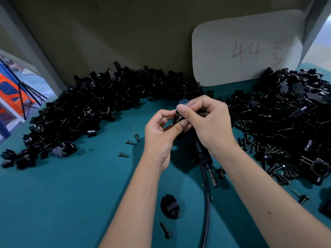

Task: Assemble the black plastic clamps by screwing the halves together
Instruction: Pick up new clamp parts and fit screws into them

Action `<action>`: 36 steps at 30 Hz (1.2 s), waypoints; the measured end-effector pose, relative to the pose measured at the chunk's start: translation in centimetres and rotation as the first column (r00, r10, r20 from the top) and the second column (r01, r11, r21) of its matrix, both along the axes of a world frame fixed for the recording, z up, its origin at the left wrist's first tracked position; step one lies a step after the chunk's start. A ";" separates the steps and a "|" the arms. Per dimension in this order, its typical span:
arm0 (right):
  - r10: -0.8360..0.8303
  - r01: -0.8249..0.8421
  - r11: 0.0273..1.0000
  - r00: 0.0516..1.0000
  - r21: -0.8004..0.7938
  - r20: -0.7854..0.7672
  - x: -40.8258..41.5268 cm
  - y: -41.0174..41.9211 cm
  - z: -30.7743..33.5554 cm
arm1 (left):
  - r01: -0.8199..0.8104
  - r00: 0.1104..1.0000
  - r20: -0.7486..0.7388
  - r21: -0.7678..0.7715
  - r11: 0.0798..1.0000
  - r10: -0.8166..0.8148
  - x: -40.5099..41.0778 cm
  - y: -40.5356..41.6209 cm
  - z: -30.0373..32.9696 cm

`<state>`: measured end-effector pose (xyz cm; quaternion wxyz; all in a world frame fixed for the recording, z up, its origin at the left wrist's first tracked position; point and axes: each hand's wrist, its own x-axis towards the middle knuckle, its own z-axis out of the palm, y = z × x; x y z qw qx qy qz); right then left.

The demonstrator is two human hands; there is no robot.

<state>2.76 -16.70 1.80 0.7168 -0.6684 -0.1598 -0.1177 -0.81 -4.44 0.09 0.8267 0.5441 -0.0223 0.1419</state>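
Small black plastic clamp | pinched by left hand and right hand fingertips | probably light, stiff, smooth | best held by outer ears.

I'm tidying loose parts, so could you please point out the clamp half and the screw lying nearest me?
clamp half [170, 206]: head view, middle of its curved back.
screw [165, 230]: head view, mid-shaft.

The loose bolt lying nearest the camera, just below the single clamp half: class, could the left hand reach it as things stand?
Probably yes, once freed. The bolt lies in the open on the green mat, nothing covering it, but the left hand is gripping the clamp together with the right hand.
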 end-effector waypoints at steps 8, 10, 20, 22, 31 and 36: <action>0.087 -0.086 0.996 0.996 -0.013 0.034 -0.1 -0.2 0.0 | 0.031 0.998 -0.045 -0.155 0.987 -0.038 -0.2 -0.3 0.0; 0.052 -0.052 0.999 0.999 0.013 0.011 0.0 -0.2 0.0 | 0.030 0.999 -0.041 -0.130 0.991 -0.035 -0.2 -0.4 -0.1; -0.015 0.015 1.000 1.000 -0.013 -0.018 -0.1 -0.1 0.0 | 0.001 0.996 -0.088 -0.027 1.000 -0.003 -0.2 -0.8 -0.4; -0.040 0.040 0.999 0.999 0.001 -0.034 -0.1 -0.3 0.0 | 0.044 0.995 -0.087 -0.089 0.995 -0.051 -0.2 -0.9 -0.3; 0.047 -0.043 0.998 0.996 0.044 -0.082 0.6 -1.2 0.3 | 0.184 0.976 -0.039 -0.386 0.904 -0.215 -0.3 0.1 -0.1; 0.038 -0.034 0.998 0.995 0.048 -0.087 0.4 -1.3 0.5 | 0.224 0.965 -0.037 -0.388 0.894 -0.258 -0.5 0.0 -0.1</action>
